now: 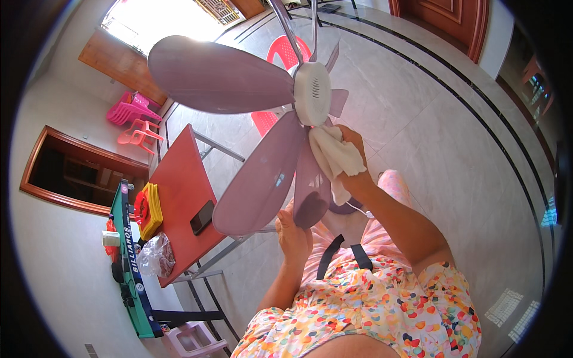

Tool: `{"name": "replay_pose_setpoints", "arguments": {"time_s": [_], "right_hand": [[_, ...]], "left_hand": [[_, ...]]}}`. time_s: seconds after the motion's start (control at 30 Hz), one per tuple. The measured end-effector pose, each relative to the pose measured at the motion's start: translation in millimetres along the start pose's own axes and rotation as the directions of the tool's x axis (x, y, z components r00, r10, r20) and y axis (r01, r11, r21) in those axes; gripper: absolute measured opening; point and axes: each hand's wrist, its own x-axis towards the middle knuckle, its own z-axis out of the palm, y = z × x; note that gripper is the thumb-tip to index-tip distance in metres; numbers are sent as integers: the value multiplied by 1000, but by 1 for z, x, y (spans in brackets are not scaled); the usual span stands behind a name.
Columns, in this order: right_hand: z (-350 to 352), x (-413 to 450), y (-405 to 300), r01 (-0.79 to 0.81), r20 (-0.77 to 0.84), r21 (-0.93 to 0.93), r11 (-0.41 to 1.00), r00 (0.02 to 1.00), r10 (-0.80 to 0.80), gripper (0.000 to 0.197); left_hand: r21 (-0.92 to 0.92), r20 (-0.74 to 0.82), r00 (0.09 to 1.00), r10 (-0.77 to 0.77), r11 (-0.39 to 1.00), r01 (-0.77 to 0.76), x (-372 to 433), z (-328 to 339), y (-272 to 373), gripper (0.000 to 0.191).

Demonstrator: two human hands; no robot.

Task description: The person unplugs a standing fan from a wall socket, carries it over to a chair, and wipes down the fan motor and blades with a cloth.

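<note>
Before me is a fan with broad mauve blades (264, 174) around a white round hub (313, 94), which has small vents. My left hand (294, 239) grips the lower tip of one narrow-looking blade (309, 183), its fingers partly hidden behind it. A cream cloth (333, 154) is bunched in my right hand (356, 143), pressed against that same blade close to the hub. The cloth's loose end hangs below my wrist. Another large blade (219, 80) stretches out to the upper left.
Left of the fan stands a red-topped table (183, 192) with a phone (202, 218), a yellow stack (152, 211) and a clear plastic bag (156, 257). A toy billiards table (130, 268) leans beyond it. Shiny metal rods (288, 31) rise above the hub, near a red plastic chair (286, 49).
</note>
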Motion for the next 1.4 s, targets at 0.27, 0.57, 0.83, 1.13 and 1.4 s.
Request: {"name": "replay_pose_setpoints", "arguments": {"time_s": [0.27, 0.57, 0.83, 1.13, 1.4], "right_hand": [[-39, -37, 41, 70, 177, -232, 970, 984, -29, 19], [-32, -72, 74, 167, 235, -441, 882, 970, -66, 48], [-21, -69, 66, 197, 199, -512, 836, 974, -107, 74], [-37, -30, 82, 140, 142, -241, 960, 984, -108, 32], [-85, -19, 87, -429, 203, 746, 510, 875, 439, 29]], "left_hand": [[-41, -48, 999, -12, 999, 10, 4, -9, -11, 69], [-101, -1, 987, -160, 982, 159, -1, -2, -7, 83], [-84, 39, 981, -191, 977, 194, -2, -6, -1, 88], [56, 37, 999, 9, 998, -11, -4, -4, -7, 73], [82, -40, 999, 11, 997, -7, -3, -6, 15, 72]]}}
